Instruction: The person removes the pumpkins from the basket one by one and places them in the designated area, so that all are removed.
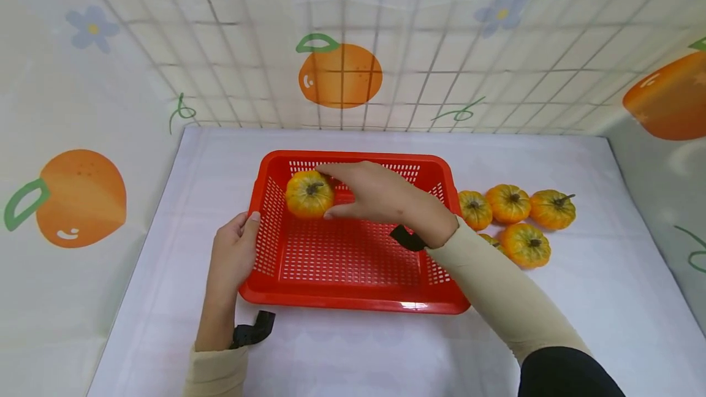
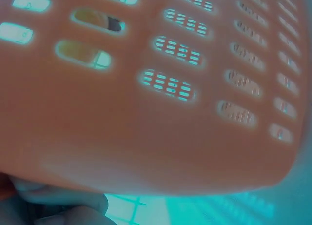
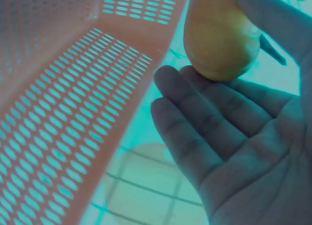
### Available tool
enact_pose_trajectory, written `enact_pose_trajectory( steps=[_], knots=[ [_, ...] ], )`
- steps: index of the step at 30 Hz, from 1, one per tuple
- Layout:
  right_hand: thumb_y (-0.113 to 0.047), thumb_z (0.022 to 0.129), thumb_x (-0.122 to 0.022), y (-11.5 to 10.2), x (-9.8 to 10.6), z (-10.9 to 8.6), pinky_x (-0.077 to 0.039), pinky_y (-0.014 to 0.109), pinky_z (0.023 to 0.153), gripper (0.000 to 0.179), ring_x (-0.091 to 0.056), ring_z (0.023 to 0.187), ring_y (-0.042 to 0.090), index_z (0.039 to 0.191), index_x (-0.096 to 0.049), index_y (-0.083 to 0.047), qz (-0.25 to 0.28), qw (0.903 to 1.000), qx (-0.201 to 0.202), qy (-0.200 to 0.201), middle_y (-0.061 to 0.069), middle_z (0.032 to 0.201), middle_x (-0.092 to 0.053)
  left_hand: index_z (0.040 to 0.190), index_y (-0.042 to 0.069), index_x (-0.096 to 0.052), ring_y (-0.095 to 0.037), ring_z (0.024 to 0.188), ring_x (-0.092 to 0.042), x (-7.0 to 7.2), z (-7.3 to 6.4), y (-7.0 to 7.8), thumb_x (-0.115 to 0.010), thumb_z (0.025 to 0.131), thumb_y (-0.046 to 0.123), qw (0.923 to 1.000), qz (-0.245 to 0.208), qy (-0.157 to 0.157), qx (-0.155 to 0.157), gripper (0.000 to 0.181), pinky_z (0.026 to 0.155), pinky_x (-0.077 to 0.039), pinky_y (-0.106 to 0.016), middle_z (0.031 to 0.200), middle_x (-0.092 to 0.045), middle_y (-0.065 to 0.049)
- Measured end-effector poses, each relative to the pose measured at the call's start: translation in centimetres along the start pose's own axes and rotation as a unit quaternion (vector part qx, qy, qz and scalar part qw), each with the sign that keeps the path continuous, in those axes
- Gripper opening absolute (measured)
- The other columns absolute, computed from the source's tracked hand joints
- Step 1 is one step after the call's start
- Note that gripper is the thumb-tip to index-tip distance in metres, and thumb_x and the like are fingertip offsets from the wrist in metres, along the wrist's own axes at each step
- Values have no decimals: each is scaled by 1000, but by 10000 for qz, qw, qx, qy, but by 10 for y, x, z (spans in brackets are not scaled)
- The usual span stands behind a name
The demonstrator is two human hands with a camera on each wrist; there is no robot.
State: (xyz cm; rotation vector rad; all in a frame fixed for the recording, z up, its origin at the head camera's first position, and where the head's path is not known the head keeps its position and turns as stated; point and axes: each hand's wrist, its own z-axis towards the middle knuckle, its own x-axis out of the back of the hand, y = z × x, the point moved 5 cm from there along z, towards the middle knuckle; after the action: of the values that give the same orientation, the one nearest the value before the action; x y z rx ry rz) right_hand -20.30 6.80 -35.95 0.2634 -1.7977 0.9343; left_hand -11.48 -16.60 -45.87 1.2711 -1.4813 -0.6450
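A red plastic basket (image 1: pixel 353 305) with perforated walls stands on the table. My left hand (image 1: pixel 234 256) grips its left rim, thumb on top; the left wrist view shows the basket wall (image 2: pixel 122 142) close up, with fingertips (image 2: pixel 63 200) beneath its edge. Inside the basket's far left part, my right hand (image 1: pixel 372 193) holds a small orange-yellow pumpkin (image 1: pixel 306 195) between thumb and fingers. In the right wrist view the pumpkin (image 3: pixel 219 39) sits between the thumb and the fingertips, its stem pointing right. Whether it touches the basket floor I cannot tell.
Several more small pumpkins (image 1: pixel 528 245) lie on the white table (image 1: pixel 595 299) just right of the basket, partly hidden by the right forearm. A fruit-printed cloth (image 1: pixel 231 54) over a wire grid stands behind, with cloth walls at both sides.
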Motion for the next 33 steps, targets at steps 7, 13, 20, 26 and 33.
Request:
enact_pose_trajectory(
  steps=[7, 13, 20, 26, 33],
  knots=[
    [-42, 90, -84, 3, 26, -48, -51, 45, 106, 83, -59, 130, 22, 158, -46, -14, -179, 9991, -235, 320, 2, 143, -62, 146, 10, -59, -28, 88, -70, -2, 1, 2, -47, 109, 50, 9999, 22, 8, -115, 55, 71, -62, -34, 111, -73, -14],
    [-42, 90, -84, 30, 40, -111, -51, 55, 104, 84, -57, 131, 30, 157, -46, -9, 200, 9935, -780, 800, 11, 147, -59, 149, 12, -57, -27, 89, -71, -5, 2, 1, -47, 109, 51, 9999, 68, -1, -83, 57, 72, -62, -33, 112, -73, -14],
    [-29, 85, -90, 74, 47, -198, -58, 52, 93, 82, -64, 122, 38, 155, -50, -13, 555, 9665, -1527, 1986, 14, 143, -62, 151, 15, -55, -26, 96, -72, 0, -2, -4, -47, 106, 58, 9998, 158, 84, 48, 63, 77, -63, -37, 120, -72, -10],
    [-27, 90, -86, 114, 44, -269, -46, 11, 94, 87, -58, 122, 55, 161, -40, -10, 467, 9195, -2710, 2809, 28, 146, -55, 154, 15, -53, -26, 99, -72, 2, -4, -3, -46, 106, 60, 9998, 173, 103, 87, 66, 77, -63, -37, 124, -71, -10],
    [-32, 97, -78, 151, 30, -333, -30, -3, 89, 86, -54, 129, 54, 165, -31, -9, 583, 8655, -3836, 3167, 34, 148, -50, 151, 11, -55, -28, 97, -71, 0, -5, 0, -44, 108, 55, 9999, 151, 27, 45, 62, 76, -63, -35, 121, -72, -14]
  ],
)
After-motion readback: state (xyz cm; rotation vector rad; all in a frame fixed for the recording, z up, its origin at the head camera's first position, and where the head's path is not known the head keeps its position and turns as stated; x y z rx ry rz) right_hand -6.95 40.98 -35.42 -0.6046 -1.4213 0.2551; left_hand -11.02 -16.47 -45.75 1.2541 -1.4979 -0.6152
